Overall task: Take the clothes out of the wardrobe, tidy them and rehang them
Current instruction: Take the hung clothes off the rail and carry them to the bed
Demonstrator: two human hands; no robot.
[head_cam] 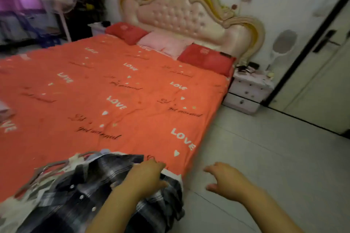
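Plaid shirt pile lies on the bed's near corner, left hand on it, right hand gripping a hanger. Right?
The right hand grips nothing; it hovers empty above the floor, as the head view shows. The plaid shirt pile, bed and left hand are as stated.

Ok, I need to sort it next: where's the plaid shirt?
Head view, lower left: the plaid shirt lies on the orange bedcover's near corner, under the left hand.
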